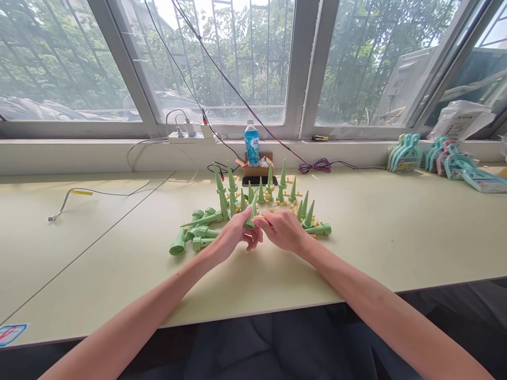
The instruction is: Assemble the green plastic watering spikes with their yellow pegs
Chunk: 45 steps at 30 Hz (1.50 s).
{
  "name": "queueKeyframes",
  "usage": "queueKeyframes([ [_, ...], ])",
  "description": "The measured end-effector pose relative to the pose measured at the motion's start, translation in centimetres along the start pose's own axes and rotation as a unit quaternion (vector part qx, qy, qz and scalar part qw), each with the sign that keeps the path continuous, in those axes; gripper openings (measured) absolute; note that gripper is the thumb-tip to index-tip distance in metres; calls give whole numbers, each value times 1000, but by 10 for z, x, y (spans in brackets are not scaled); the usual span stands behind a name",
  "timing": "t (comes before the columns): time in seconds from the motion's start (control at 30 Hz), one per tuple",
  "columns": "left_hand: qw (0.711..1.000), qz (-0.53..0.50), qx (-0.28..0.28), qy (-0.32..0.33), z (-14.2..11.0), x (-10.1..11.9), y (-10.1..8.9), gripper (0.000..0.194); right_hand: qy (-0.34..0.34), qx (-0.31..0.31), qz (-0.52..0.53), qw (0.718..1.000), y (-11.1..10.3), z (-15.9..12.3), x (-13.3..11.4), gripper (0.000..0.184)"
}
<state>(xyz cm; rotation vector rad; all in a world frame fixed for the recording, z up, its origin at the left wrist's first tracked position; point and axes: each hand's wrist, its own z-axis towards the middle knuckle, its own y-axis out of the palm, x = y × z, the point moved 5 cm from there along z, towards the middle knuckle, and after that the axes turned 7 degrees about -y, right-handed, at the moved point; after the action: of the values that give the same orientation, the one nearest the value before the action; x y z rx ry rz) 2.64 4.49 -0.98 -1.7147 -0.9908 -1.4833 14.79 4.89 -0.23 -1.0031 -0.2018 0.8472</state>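
Observation:
My left hand [235, 232] is closed around a green plastic watering spike [251, 215], its pointed end up and tilted slightly right. From the right, my right hand [283, 228] pinches a small yellow valve piece [259, 216] against the side of that spike; the fingers hide most of it. Several green spikes stand upright just beyond my hands, such as a tall spike [282, 177]. More lie on their sides at the left, among them a spike [178, 244] with its wide end toward me. Small yellow pieces [278, 203] are scattered between the standing spikes.
A blue-liquid bottle [252, 143] stands at a cardboard box [255, 170], behind a dark phone [260, 181]. Coiled cable [315, 165] lies at the back, and a loose cable [59, 211] at the left. Packed teal hangers [404, 153] are at the back right. Windows line the wall.

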Motion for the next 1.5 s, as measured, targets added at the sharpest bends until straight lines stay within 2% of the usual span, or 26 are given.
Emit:
queueKeyframes([
  [0.23,1000,-6,5,5,0,1,1,50,-4,-10,8,1000,2,-2,1,51],
  [0.33,1000,-5,13,19,0,3,1,46,-9,-12,83,996,4,-2,0,46],
  [0.43,999,-7,17,27,1,3,1,43,-19,-12,183,983,6,-1,-1,43],
  [0.53,999,-6,23,30,1,2,1,43,-24,-6,237,971,7,-1,-2,42],
  [0.83,999,-16,29,20,2,-2,1,40,-19,10,192,981,12,-2,6,38],
  [1.17,999,-36,34,17,5,-2,4,40,-9,18,236,971,2,-1,5,40],
  [1.27,998,-42,42,34,6,0,4,42,17,-2,309,951,-1,1,3,42],
  [1.33,996,-38,61,57,6,3,4,42,38,-32,387,921,2,4,1,44],
  [1.4,991,-19,95,89,4,6,3,39,58,-37,447,892,5,7,0,46],
  [1.5,980,12,151,126,0,11,1,36,80,-24,497,864,10,15,0,47],
])
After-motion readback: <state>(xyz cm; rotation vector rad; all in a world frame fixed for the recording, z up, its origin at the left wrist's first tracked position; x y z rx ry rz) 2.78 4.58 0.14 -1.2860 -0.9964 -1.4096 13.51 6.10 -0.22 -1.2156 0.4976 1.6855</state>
